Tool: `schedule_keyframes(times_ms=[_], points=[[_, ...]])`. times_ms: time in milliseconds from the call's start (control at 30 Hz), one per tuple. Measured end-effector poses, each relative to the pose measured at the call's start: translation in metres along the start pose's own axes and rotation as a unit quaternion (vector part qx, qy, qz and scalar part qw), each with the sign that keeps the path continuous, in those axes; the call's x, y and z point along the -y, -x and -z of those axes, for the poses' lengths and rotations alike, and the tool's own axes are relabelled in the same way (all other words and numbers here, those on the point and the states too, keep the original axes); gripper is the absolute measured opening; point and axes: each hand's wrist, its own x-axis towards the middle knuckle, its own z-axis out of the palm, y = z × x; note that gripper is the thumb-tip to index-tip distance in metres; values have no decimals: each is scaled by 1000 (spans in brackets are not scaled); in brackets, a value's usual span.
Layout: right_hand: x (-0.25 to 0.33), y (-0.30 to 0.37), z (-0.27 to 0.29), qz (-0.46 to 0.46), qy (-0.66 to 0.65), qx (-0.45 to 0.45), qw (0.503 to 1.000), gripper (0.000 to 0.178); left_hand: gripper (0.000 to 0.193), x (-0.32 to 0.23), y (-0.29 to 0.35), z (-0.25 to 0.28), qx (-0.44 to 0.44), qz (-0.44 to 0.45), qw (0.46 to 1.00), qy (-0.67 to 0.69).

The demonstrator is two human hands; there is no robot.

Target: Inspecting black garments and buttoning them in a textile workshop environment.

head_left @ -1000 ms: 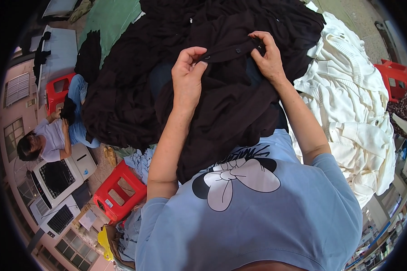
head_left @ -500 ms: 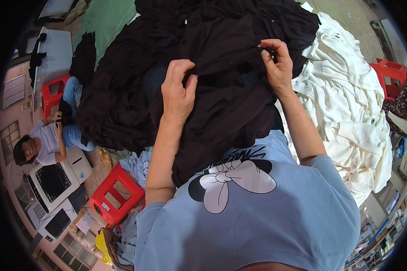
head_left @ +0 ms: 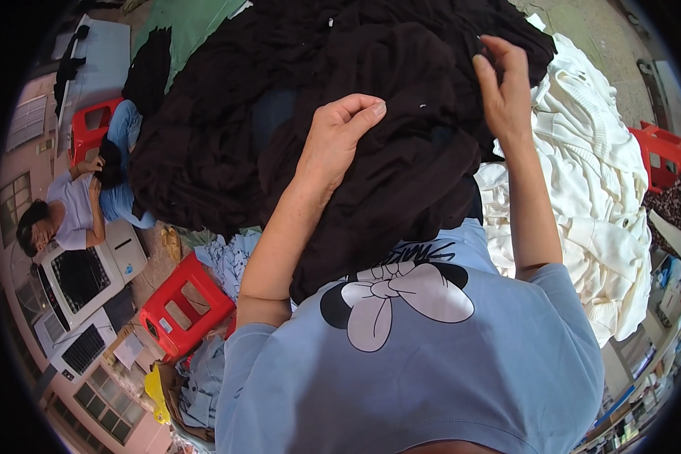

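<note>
A heap of black knit garments (head_left: 204,151) spreads in front of me and over my lap. One black garment (head_left: 390,64) lies bunched between my hands. My left hand (head_left: 333,142) hovers over that cloth with thumb and forefinger pinched together; whatever is between the tips is too small to make out. To the far right of the cloth, my right hand (head_left: 507,94) is raised with thumb and fingers apart, and nothing shows in it. A small pale speck (head_left: 423,106) sits on the black fabric between the hands.
White knit garments (head_left: 583,181) are piled at my right. Red plastic stools stand at left (head_left: 185,306) and right (head_left: 662,155). A seated person (head_left: 72,200) handles black cloth at the left, near a pale boxy appliance (head_left: 91,276). A green sheet (head_left: 181,34) lies beyond.
My left hand has moved right across the black cloth and closed into a pinch. My right hand has lifted away from the garment's edge, up and to the right, and opened.
</note>
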Motion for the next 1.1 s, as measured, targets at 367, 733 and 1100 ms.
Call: schedule_keyframes(times_ms=[367,733,1100], points=[[64,46,-10,1,-38,217,975,23,20,-2,5,-3,5,1,1000,26],[63,48,-14,107,-3,171,979,13,19,-1,7,-5,-2,-14,1000,8],[64,47,-16,104,-11,169,980,12,19,-1,5,-3,-4,-15,1000,-23]])
